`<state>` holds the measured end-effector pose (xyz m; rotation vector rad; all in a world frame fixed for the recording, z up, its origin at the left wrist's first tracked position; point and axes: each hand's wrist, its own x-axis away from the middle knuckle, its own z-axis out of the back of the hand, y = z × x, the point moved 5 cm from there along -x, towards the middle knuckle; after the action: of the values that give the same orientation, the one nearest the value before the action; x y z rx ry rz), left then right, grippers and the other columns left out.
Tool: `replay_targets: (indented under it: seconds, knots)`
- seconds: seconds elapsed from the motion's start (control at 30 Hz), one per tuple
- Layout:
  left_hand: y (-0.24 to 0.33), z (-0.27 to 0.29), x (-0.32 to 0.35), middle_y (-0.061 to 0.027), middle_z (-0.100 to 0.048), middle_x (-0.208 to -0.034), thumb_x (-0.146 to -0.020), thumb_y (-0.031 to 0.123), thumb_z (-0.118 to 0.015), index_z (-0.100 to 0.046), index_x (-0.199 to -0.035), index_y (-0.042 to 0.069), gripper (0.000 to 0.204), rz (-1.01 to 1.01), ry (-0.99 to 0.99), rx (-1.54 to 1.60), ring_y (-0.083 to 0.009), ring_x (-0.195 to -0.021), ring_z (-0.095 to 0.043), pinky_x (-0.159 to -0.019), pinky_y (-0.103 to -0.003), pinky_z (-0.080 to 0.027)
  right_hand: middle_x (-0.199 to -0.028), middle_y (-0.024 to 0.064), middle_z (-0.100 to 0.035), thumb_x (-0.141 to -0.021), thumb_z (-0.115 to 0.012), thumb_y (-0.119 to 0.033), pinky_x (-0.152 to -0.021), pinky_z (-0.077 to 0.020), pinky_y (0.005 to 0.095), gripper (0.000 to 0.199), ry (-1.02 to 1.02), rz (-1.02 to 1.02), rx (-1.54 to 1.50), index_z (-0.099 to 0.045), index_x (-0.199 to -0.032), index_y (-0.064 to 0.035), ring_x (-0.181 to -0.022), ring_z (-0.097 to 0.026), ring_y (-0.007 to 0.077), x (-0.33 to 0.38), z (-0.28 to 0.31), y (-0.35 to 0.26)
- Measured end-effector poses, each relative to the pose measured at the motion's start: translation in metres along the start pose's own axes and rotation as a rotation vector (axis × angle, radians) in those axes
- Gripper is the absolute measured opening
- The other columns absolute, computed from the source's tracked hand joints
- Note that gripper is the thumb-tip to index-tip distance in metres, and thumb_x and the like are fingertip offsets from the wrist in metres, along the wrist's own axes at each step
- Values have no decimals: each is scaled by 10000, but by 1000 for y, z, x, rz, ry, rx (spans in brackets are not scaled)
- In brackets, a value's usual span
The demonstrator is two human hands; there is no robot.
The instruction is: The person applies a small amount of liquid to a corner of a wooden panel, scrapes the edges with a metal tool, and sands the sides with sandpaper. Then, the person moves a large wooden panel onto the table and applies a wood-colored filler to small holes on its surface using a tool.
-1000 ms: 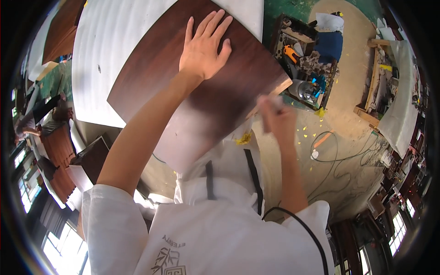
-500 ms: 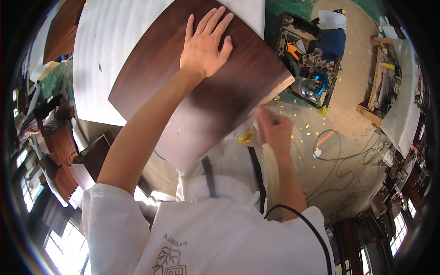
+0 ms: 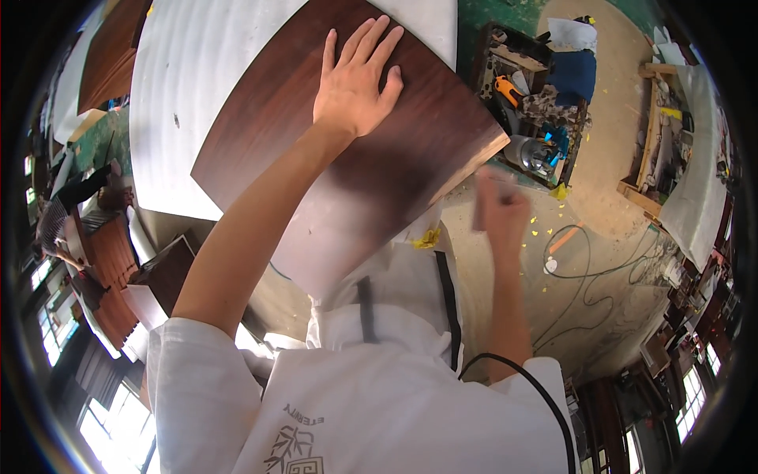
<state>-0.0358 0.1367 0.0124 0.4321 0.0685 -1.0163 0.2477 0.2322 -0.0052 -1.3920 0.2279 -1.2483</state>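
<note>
Under my left hand (image 3: pixel 359 83) lies a dark red-brown wooden panel (image 3: pixel 272 118) with a glossy face and a curved outline. The palm rests flat on its upper part, fingers spread. Pale bare wood shows along the panel's right edge (image 3: pixel 474 167). Just off that edge is my right hand (image 3: pixel 505 212), closed and smeared by motion. Something small, flat and brownish seems to be in its fingers, too blurred to name. White padding (image 3: pixel 174 118) lies beneath the panel. A crumpled yellow scrap (image 3: pixel 427 238) sits by the panel's near right side.
On the right, a tool box (image 3: pixel 570 162) holds an orange-handled tool (image 3: pixel 508 90), a metal cylinder and rags. A thin hose (image 3: pixel 588 272) loops over the floor among yellow scraps. Beyond stands a wooden frame (image 3: pixel 638 197). Far left, another person (image 3: pixel 59 213) is beside brown panels.
My right hand has moved right and slightly up along the panel's pale edge, now apart from it. My left hand stays flat on the panel. The view has shifted slightly.
</note>
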Motion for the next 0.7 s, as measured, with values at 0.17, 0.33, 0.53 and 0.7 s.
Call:
replay_targets:
  seconds: [0.17, 0.33, 0.53, 0.7]
  knots:
    - [2, -3, -2, -38, -404, -1674, -1026, 323, -470, -437, -1602, 184, 593, -5, -10, -3, -243, -1570, -319, -1315, -544, -128, -584, -42, -579, -950, -821, -317, -476, -373, 249, 420, -145, 105, 56, -728, -717, 21, -524, -490, 34, 45, -33, 9]
    - [2, 0, 5, -39, -403, -1675, -1026, 327, -467, -438, -1601, 187, 593, 8, -16, -11, -245, -1570, -320, -1314, -544, -130, -574, -50, -566, -963, -810, -272, -452, -356, 251, 314, -135, -141, 87, -814, -911, 37, -494, -464, 14, 27, -21, 18]
    - [1, 0, 4, -36, -407, -1673, -1023, 339, -472, -450, -1594, 185, 592, 2, -6, 4, -237, -1567, -324, -1313, -552, -137, -546, -61, -527, -984, -788, -254, -424, -342, 262, 287, -198, -186, -63, -814, -979, 32, -456, -454, 26, 47, -34, 4]
    - [1, -1, 2, -42, -411, -1670, -1026, 327, -472, -443, -1599, 189, 590, -3, 4, -7, -244, -1568, -325, -1310, -551, -140, -541, -53, -542, -989, -781, -261, -421, -342, 268, 286, -253, -117, 6, -822, -919, 13, -448, -465, 29, 62, -43, 9]
